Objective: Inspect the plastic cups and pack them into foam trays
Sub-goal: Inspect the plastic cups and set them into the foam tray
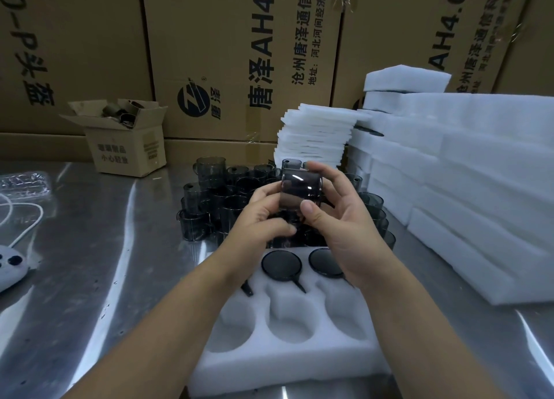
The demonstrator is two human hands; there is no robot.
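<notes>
Dark plastic cup [301, 193] at frame centre, held in front of cluster of loose cups [215, 195]. Left of frame: steel worktop [90, 249], small open carton [129, 147] at upper left. Left hand [263, 216] grips cup's left side, fingers curled. Right hand [335, 219] pinches cup's right side, thumb in front. Foam tray [284, 359] at lower centre, seated cups [281, 265] in its far row. White foam stacks [479, 174] at right.

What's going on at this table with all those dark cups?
A person grips one dark translucent plastic cup with the left hand and right hand, above a white foam tray. At least two cups sit in the tray's far pockets; three near pockets are empty. More loose cups stand behind on the steel table.
</notes>
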